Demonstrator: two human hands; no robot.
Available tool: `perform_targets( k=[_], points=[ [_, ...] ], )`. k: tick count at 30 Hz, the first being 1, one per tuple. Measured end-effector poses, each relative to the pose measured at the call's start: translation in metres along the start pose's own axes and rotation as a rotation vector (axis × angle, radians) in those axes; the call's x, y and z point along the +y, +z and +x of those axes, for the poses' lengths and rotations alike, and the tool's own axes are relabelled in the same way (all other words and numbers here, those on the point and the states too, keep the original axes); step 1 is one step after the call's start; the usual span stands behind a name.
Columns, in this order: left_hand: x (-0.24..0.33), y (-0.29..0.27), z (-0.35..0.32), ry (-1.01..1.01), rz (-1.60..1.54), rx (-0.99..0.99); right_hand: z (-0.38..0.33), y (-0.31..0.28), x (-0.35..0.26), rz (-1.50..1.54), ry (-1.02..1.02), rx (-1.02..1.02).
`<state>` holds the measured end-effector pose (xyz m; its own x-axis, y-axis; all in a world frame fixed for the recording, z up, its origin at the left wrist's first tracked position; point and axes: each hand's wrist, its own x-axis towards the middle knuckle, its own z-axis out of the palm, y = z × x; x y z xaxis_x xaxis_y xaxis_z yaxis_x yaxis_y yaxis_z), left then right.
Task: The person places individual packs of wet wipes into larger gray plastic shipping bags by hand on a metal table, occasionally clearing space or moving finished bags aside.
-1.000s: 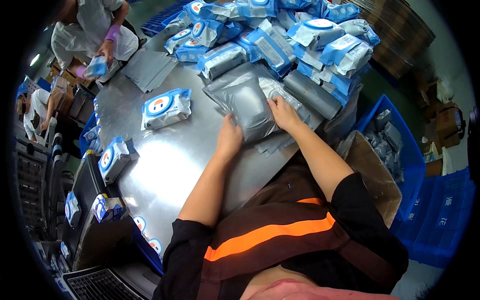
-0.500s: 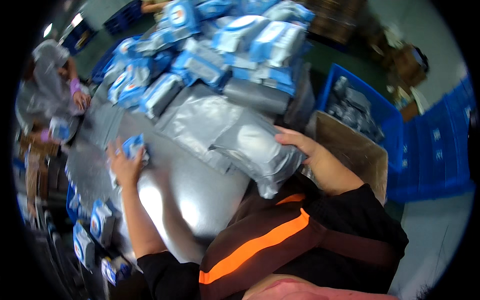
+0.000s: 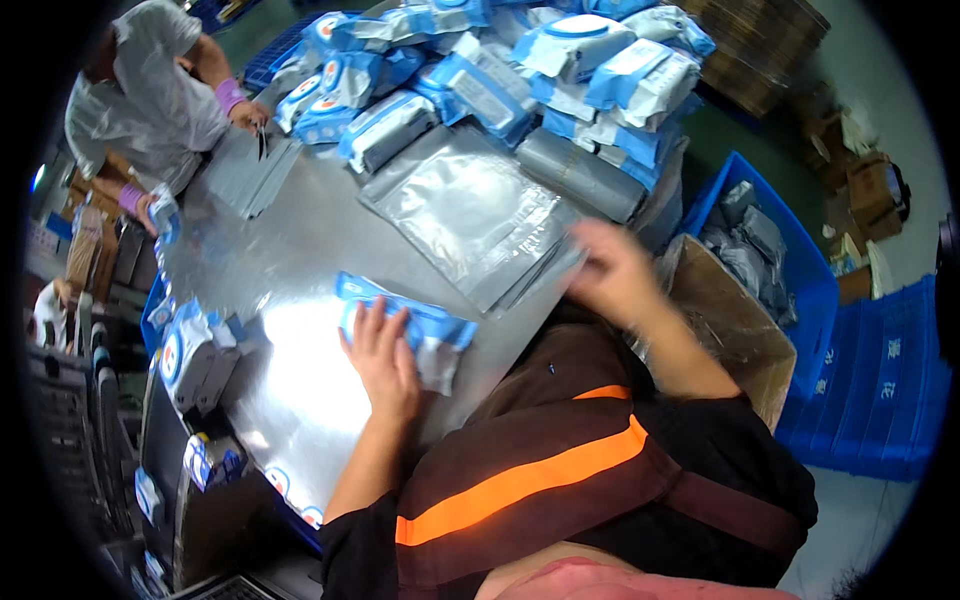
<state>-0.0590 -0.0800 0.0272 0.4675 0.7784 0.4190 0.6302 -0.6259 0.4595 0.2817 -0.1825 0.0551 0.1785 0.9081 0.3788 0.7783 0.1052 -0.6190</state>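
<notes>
The left hand (image 3: 382, 358) lies flat, fingers spread, on a blue-and-white wet-wipe pack (image 3: 410, 330) that rests on the shiny metal table (image 3: 300, 400); it presses rather than grasps. Beyond this pack, further up the table, lies a stack of flat silver-grey pouches (image 3: 470, 215), and the right hand (image 3: 615, 270) is at the near right corner of that stack, fingers on its edge; motion blur hides whether they are pinched or loose. Behind the pouches rises a heap of more wipe packs (image 3: 560, 60). Right of the pouches stands an open cardboard box (image 3: 730, 335), and past it a blue crate (image 3: 800, 290) holding filled grey bags. Left of the held pack, at the table's edge, lies another wipe pack (image 3: 190, 355). At the far left of the table another person (image 3: 150, 100) handles grey pouches.
</notes>
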Motion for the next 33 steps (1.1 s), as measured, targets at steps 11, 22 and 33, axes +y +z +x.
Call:
perform_targets(
  k=[11,22,33],
  points=[
    [0.012,-0.023,0.036,-0.109,-0.463,0.461,0.020,0.069,-0.047,1.038,0.364,-0.434],
    [0.028,0.106,0.134,0.140,0.042,-0.310,0.019,-0.019,0.047,0.545,0.108,-0.047],
    [0.031,0.100,0.132,0.004,-0.377,0.158,0.039,-0.029,0.008,-0.024,0.023,-0.391]
  ],
)
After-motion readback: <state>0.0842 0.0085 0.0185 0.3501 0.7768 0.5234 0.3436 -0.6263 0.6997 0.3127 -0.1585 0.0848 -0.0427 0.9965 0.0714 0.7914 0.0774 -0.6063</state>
